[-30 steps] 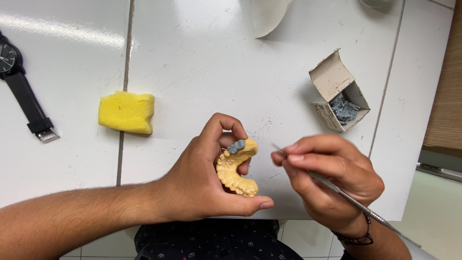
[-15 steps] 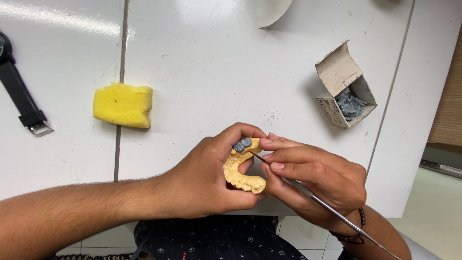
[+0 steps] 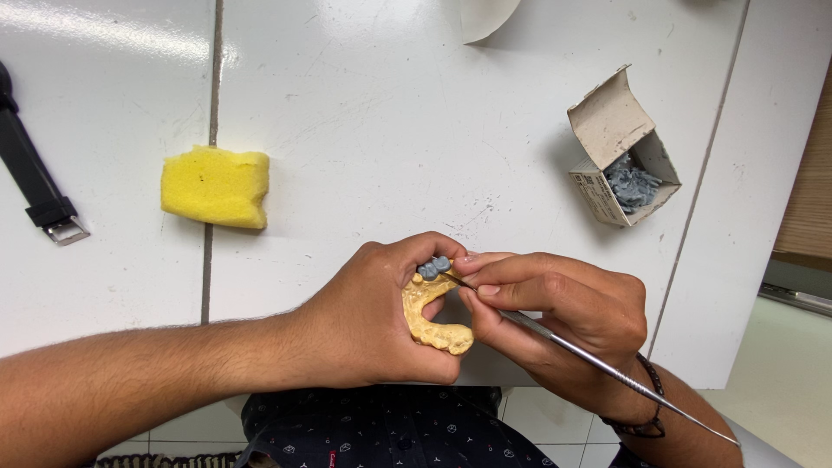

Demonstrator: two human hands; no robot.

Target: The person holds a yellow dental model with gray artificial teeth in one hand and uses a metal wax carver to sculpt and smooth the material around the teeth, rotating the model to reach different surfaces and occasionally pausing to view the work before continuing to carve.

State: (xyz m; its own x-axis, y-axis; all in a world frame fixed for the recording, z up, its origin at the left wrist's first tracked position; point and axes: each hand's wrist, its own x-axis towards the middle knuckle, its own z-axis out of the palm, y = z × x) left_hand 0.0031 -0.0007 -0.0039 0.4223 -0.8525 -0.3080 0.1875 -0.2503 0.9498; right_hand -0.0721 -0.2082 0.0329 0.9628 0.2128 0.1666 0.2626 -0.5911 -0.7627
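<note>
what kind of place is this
Likely a dental lab bench: the left hand holds a yellow plaster tooth model, the right hand works it with a thin metal instrument, on a white tiled worktop.

both forearms are showing bare, with no sleeves. the right wrist is wearing a dark beaded bracelet (image 3: 640, 423) at the lower right of the frame. at bottom centre, dark navy clothing (image 3: 390, 433) is showing small pale printed motifs.
</note>
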